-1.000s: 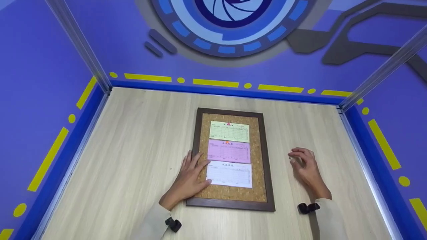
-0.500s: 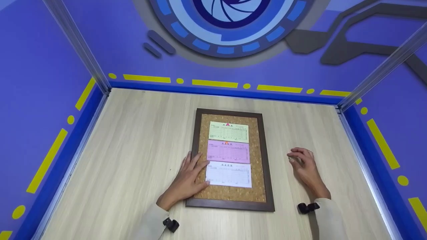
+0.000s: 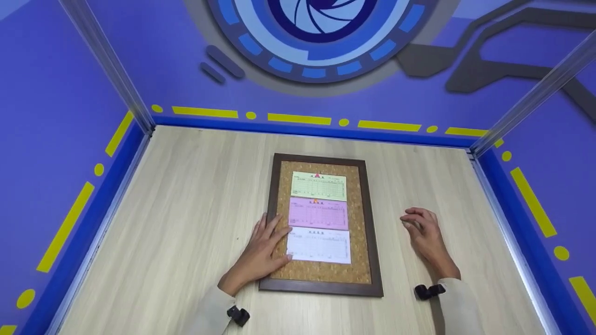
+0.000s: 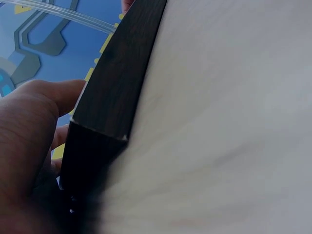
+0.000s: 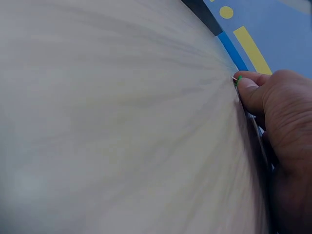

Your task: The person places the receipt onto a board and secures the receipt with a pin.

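Observation:
A cork board [image 3: 360,223] with a dark brown frame lies on the table. Light green [image 3: 319,187], purple [image 3: 318,215] and white [image 3: 318,247] printed slips run down it. A pink pin [image 3: 317,175] sits at the top of the green slip, an orange pin [image 3: 315,201] at the top of the purple one. My left hand [image 3: 257,256] rests across the board's left side with fingers spread, index fingertip and thumb at the white slip's left edge. Right of the board, my right hand [image 3: 426,235] pinches a small green push pin [image 5: 238,80], its metal point showing in the right wrist view.
The wood-grain table [image 3: 205,186] surrounds the board. Blue-purple panels [image 3: 260,88] with yellow markings enclose the back and both sides, with metal posts [image 3: 111,65] at the corners. A black wrist camera [image 3: 238,315] is on each sleeve.
Both hands keep nearly the same pose and place. The whole view shifts slightly; the slips and pins stay where they are on the board.

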{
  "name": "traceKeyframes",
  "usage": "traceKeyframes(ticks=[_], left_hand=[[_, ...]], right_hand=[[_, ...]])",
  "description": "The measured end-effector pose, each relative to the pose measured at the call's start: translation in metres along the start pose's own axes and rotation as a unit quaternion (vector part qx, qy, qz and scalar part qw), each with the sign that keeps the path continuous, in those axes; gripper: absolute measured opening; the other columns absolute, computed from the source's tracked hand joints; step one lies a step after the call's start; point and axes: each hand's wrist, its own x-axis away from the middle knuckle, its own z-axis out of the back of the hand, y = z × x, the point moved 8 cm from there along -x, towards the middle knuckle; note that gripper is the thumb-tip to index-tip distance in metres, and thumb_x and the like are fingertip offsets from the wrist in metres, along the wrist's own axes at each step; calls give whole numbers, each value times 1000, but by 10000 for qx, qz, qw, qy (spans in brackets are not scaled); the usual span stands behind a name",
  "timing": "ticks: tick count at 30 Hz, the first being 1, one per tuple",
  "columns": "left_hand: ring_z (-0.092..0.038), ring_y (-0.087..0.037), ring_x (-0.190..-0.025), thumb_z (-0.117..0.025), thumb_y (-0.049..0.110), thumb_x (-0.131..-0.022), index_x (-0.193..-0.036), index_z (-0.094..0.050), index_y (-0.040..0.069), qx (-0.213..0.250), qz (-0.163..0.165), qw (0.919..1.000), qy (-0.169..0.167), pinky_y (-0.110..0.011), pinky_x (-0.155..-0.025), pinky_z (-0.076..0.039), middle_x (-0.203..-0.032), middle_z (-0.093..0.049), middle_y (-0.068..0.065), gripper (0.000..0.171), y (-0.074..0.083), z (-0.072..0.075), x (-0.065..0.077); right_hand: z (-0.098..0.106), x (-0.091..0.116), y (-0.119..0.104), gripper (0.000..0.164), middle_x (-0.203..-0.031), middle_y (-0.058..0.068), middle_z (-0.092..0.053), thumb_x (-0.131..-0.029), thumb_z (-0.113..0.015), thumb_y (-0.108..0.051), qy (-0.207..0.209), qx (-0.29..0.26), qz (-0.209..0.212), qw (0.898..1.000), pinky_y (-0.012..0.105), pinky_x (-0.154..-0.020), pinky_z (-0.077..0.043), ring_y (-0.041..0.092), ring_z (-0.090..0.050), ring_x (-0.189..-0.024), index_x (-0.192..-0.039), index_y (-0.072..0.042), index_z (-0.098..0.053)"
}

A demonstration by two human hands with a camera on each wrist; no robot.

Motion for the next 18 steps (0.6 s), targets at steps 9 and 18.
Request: traceKeyframes(ticks=[9,18], left_hand=[[-1,-52,-168,-79,40,-98,-160,-57,17,30,23,10000,10,-66,-134,-7,-181,-26,-15,70,0,0,-1],[0,-51,-168,-79,39,-98,-161,-57,17,124,61,9999,-8,-67,-134,-7,-181,-25,-14,70,-1,-1,1]], right_hand=[[1,1,0,15,-133,26,-65,-98,-71,14,96,-11,-81,9999,8,-107,-31,33,-45,-132,-106,3,-79],[1,2,0,5,-132,27,-66,-97,-76,8,283,-229,25,9993,5,-108,-37,30,-47,-131,-99,3,-78]])
